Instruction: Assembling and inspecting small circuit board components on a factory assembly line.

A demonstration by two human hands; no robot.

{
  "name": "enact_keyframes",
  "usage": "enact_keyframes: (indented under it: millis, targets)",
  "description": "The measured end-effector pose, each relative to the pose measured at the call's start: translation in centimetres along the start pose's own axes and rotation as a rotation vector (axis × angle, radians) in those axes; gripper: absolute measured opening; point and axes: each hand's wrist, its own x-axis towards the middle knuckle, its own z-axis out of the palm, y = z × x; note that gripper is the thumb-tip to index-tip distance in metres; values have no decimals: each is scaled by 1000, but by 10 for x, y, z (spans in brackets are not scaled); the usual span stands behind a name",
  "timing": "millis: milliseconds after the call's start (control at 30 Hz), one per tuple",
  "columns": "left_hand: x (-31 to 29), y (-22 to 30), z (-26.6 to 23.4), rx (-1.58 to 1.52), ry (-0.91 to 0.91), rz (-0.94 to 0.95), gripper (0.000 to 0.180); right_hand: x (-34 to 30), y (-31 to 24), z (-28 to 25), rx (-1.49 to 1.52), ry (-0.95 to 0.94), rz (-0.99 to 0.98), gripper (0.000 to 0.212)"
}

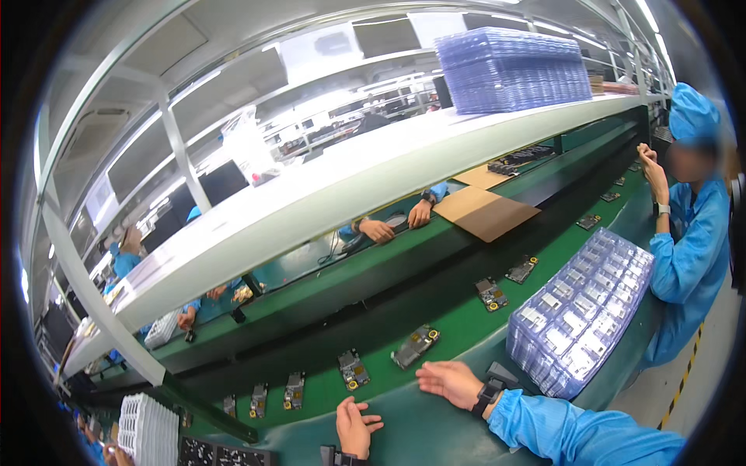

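My right hand point(452, 384) reaches in from the right in a blue sleeve, a black band at its wrist. Its fingers are stretched out to the left, holding nothing, just below a circuit board point(416, 347) on the green belt. At the lower middle, my left hand point(357, 429) is raised with fingers loosely bent and apart, nothing in them. The nearest thing to it is another circuit board point(353, 370), a little beyond, with a round yellow-ringed part. Several similar boards lie spaced along the belt point(458, 326).
A stack of clear plastic trays point(581, 314) stands at my right, beside a co-worker point(695, 233) in blue. More trays point(513, 70) sit on the white shelf point(311, 206) overhead. Across the line are other people's hands point(396, 221) and a cardboard sheet point(488, 211). White trays point(148, 431) stand lower left.
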Motion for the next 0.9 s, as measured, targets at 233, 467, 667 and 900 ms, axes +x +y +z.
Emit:
enact_keyframes:
  millis: [233, 467, 667, 900]
  targets:
    - [-12, 14, 17, 494, -66, 239, 32, -103, 29, -34, -672, -393, -34, 28]
    - [-5, 0, 5, 741, -10, 461, 27, -238, -142, -13, -1224, -428, -591, 24]
    - [-6, -3, 14, 735, -44, 413, 27, -275, -245, -74, -1926, 139, -849, 27]
    - [-11, 5, 20, 767, -38, 414, 28, -283, -247, -108, -1924, -102, -743, 23]
